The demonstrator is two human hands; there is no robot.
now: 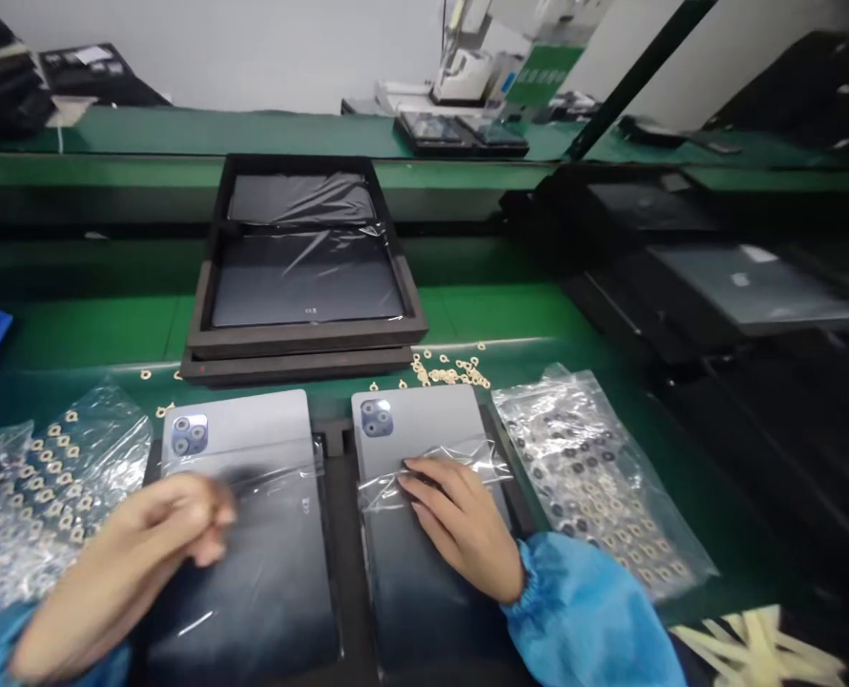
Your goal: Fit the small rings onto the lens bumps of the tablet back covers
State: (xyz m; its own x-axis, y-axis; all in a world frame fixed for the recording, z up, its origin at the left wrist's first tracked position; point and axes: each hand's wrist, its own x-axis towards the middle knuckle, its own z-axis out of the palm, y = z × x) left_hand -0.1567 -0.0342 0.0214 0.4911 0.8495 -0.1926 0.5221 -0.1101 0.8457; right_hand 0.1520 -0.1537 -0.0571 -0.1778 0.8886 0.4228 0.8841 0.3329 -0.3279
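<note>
Two tablets (249,582) lie back up, side by side in a black foam tray (340,549), their camera modules (190,434) at the far end and clear film (435,469) over most of each back. Through my head view I see the right hand (467,534) open over the right-hand tablet (424,601), its fingers extended and touching the film near its wrinkled edge. I have the left hand (171,525) above the other tablet, fingers curled and blurred; I cannot tell whether it pinches anything.

Just beyond the tablets, I see small cream rings (445,375) scattered on the green work surface (496,315), near a second foam tray (306,334) with film-covered devices (306,281) inside. To my right lies a clear plastic bag (596,477) showing rows of cream and dark rings; another bag (120,429) with cream rings lies at the left. Pale strips (760,649) sit at the lower right, near the blue sleeve (589,611).
</note>
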